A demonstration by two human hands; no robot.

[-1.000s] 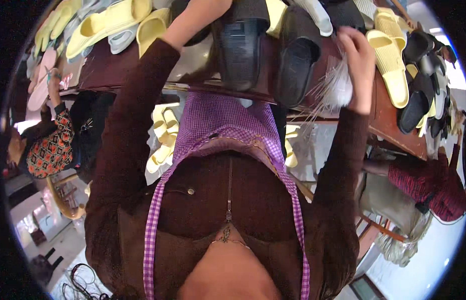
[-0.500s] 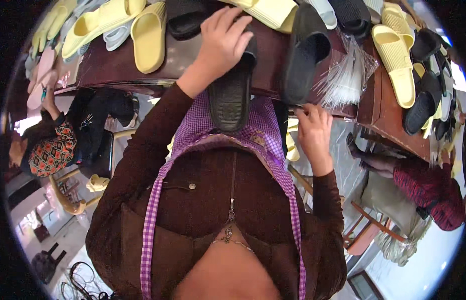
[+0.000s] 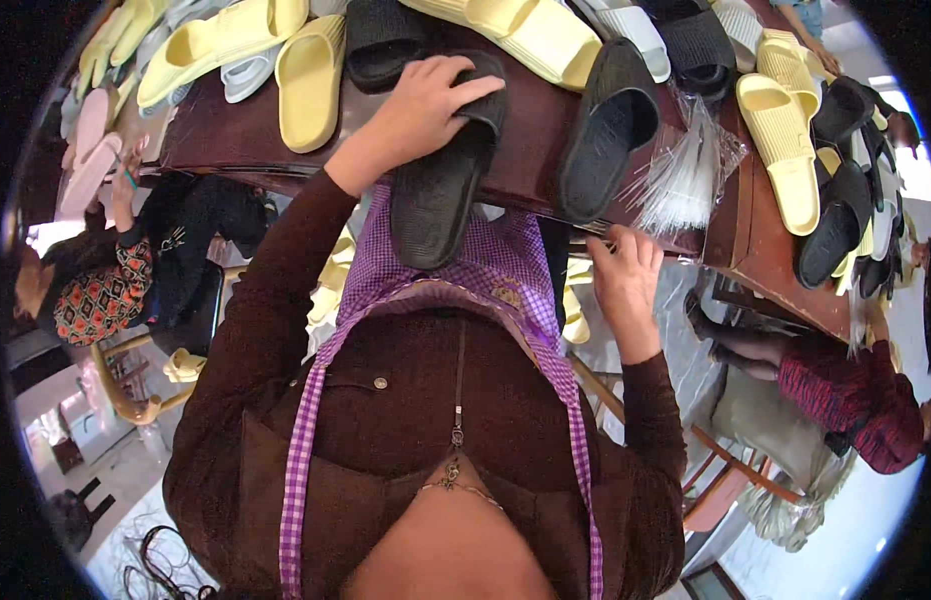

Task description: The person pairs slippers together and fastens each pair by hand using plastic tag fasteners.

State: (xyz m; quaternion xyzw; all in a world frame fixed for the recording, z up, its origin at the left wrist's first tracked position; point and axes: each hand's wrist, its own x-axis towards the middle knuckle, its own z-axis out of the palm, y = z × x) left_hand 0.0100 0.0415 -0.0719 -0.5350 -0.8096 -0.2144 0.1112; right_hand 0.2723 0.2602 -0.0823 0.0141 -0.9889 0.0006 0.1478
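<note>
My left hand [image 3: 410, 115] grips a black slide slipper [image 3: 435, 205] by its strap end, fingers spread over the strap. The slipper's heel points toward me and overhangs the table's front edge, in front of the purple checked apron [image 3: 505, 260]. My right hand [image 3: 627, 290] is just below the table edge, thumb and fingers curled together; whatever is between them is too small to make out. Close above it, a second black slipper [image 3: 590, 165] lies on the table, heel toward me. Beside that slipper is a bundle of thin white plastic strands [image 3: 690, 170] in clear wrap.
Yellow slippers [image 3: 310, 100], grey ones [image 3: 640, 40] and black ones lie along the dark red table [image 3: 225, 140]. More slippers are piled at the right [image 3: 845, 220]. Co-workers sit at the left [image 3: 105, 290] and right [image 3: 845, 400]. A wooden chair [image 3: 135, 400] stands at the left.
The black slipper in my left hand has tilted, its heel swinging left, and my left hand has shifted slightly left and down with it. My right hand is a little lower.
</note>
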